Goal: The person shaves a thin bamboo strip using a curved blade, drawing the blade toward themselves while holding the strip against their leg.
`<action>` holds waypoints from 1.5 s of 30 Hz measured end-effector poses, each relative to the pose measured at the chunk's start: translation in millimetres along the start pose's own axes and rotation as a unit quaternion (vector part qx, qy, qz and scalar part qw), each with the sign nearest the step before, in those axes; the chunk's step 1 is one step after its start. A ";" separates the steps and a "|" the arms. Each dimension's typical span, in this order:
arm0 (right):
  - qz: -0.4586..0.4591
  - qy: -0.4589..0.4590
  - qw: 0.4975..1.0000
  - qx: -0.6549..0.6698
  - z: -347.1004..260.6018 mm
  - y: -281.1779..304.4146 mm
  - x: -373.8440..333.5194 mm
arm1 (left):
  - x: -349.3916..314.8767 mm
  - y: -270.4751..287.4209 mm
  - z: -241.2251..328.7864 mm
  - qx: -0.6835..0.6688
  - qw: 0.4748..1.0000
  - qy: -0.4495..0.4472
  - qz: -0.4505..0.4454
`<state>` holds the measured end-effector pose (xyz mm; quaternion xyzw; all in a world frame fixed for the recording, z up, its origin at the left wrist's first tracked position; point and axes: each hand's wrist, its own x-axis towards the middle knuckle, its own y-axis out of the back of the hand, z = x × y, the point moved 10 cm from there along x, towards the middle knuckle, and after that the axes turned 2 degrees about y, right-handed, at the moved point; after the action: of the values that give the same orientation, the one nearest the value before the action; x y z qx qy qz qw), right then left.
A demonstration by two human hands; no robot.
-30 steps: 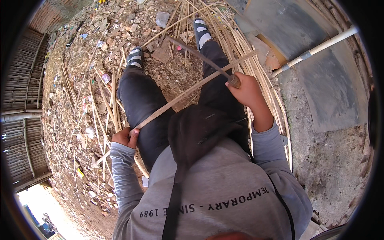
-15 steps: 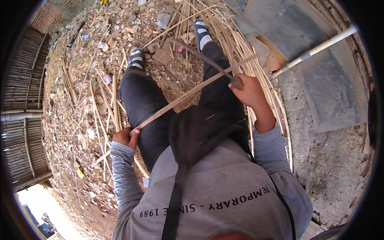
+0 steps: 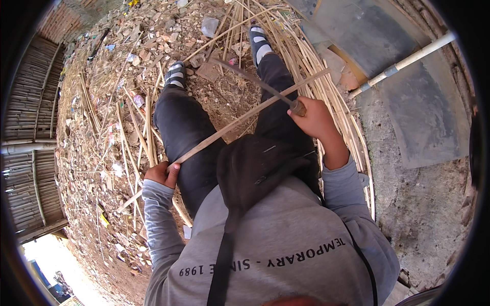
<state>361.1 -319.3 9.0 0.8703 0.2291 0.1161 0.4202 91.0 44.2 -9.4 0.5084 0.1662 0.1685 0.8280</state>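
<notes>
- Your left hand (image 3: 162,174) is closed: the thumb presses along the top of a pale, flat strip (image 3: 224,131), and the curled fingers are largely hidden beneath.
- Your right hand (image 3: 312,120) is wrapped round the short handle (image 3: 298,107) of a long, narrow blade (image 3: 255,81); its fingers leave no visible gap, though their undersides are out of sight.
- The strip's long axis runs from your left hand forward and to the right, a short tail appearing to project behind the grip. Its far end (image 3: 326,72) is free and lies just forward and to the right of your right hand.
- The blade's axis is opposed: from your right hand it runs forward and to the left, its tip past the strip, above the ground between your feet.
- The two axes therefore cross, blade apparently uppermost, just beside the handle. Your right hand is the nearer to this crossing; your left is well apart from it. Whether the blade touches the strip, you cannot tell.
- Below, the strip spans your left thigh (image 3: 181,117) and right thigh (image 3: 273,76), in front of the black bag (image 3: 252,160).
- Outward, loose strips (image 3: 149,125) lie to your left, and a longer pile (image 3: 306,57) to your right.
</notes>
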 end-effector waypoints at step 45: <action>-0.023 0.074 0.996 -0.039 -28.0 -16.7 -8.5 | -3.3 3.8 2.6 0.033 0.999 -0.011 0.021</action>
<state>337.6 -295.5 13.1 0.8368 0.2746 0.1800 0.4381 88.7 42.3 -4.6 0.5410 0.1517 0.1741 0.8087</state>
